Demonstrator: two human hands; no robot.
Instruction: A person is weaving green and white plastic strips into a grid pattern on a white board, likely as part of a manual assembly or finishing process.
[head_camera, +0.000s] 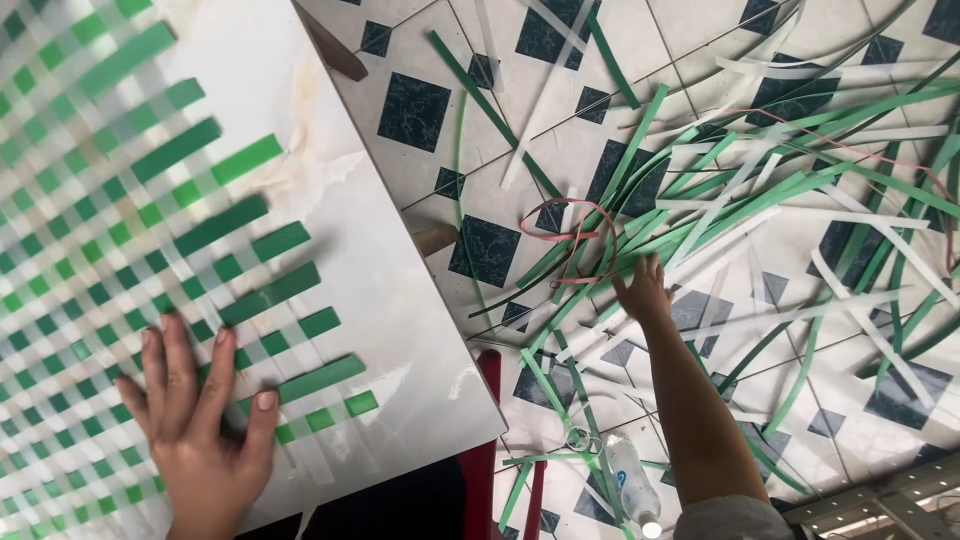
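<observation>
My left hand (200, 420) lies flat, fingers spread, on a green and white woven strip mat (110, 230) that rests on a white marbled board (380, 290). The mat's loose green strip ends stick out toward the board's right side. My right hand (642, 290) reaches down to the tiled floor (560, 110), into a heap of loose green and white strips (760, 200). Its fingers touch the strips; whether they grip one is hidden.
A pink rubber band loop (572, 240) lies on the floor left of my right hand. A clear plastic bottle (630, 485) lies near the bottom. A red stool part (480, 470) sits below the board's corner. A brown object (335, 50) pokes out past the board's top edge.
</observation>
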